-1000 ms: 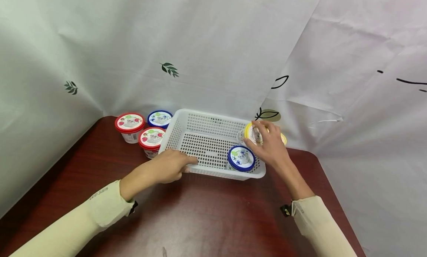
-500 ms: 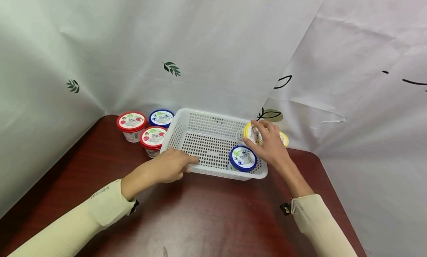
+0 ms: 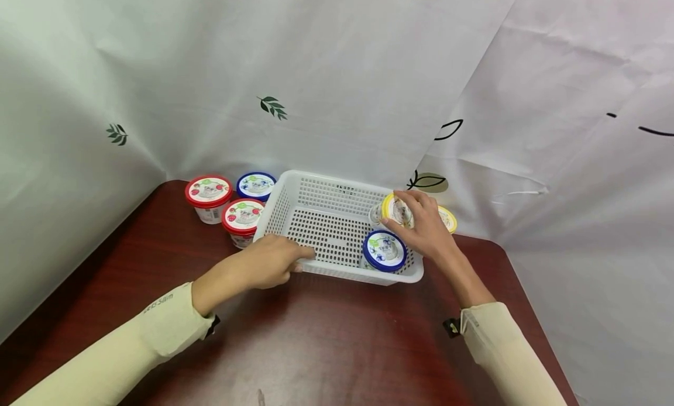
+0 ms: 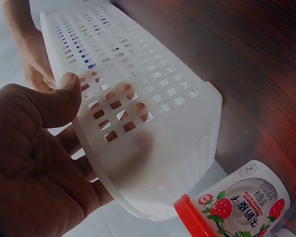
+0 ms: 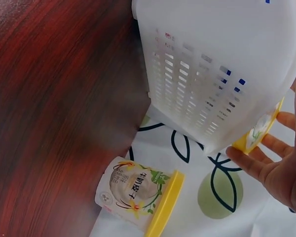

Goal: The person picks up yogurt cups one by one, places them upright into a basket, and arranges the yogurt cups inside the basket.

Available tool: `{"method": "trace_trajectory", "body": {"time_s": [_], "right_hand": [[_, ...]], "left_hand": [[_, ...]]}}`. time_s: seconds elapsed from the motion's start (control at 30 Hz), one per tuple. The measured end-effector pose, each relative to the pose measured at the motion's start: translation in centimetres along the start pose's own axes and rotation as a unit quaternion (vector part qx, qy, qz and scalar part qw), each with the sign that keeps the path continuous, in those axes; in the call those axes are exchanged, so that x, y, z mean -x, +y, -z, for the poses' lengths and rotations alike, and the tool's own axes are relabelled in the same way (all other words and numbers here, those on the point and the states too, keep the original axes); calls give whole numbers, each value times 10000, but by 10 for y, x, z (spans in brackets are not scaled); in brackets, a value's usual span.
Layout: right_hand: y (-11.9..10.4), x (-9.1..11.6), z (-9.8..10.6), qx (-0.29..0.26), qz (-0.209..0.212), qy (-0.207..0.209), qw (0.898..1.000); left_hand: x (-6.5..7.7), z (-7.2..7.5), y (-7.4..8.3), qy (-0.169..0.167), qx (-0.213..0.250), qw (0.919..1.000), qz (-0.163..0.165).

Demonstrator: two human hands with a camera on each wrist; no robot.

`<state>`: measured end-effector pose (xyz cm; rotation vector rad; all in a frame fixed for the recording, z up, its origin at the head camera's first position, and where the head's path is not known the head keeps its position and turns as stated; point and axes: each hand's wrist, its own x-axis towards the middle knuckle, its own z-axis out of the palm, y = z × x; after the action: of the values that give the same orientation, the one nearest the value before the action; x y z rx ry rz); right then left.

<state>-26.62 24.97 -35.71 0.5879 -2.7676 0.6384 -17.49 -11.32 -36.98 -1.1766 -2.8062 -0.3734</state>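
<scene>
A white perforated plastic basket [image 3: 326, 181] stands on the table. My left hand [image 3: 271, 261] grips its front left rim; in the left wrist view the thumb lies outside the basket [image 4: 177, 143] and the fingers go over to the inside. My right hand [image 3: 425, 226] holds a yellow-lidded yogurt cup [image 3: 394, 210] by its lid in the back right corner of the basket. The cup leans a little, and the hand covers part of it. Just in front of it, inside the basket, is a blue-lidded yogurt cup [image 3: 385, 251].
Left of the basket stand two red-lidded cups [image 3: 209, 195] and a blue-lidded cup [image 3: 256, 184]. Another yellow-lidded cup [image 3: 447, 219] stands outside the basket's right end. A pale curtain [image 3: 337, 102] hangs behind the reddish wooden table [image 3: 337, 336].
The yellow-lidded yogurt cup in my right hand has shifted slightly left within the basket. My left hand stays on the rim. The head view has turned very slightly.
</scene>
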Motion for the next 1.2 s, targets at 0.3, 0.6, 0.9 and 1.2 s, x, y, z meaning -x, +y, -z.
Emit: {"method": "trace_trajectory", "body": {"time_s": [0.3, 0.6, 0.9, 1.2], "right_hand": [[3, -5, -3, -35, -9, -242, 9997], [3, -10, -5, 46, 151, -458, 9988], [3, -16, -5, 227, 139, -783, 9966], [2, -22, -6, 289, 100, -1035, 9942]], "left_hand": [[1, 0, 0, 35, 0, 10000, -6], [1, 0, 0, 11, 15, 10000, -3], [0, 0, -1, -41, -25, 10000, 6], [0, -1, -1, -16, 19, 10000, -6]]}}
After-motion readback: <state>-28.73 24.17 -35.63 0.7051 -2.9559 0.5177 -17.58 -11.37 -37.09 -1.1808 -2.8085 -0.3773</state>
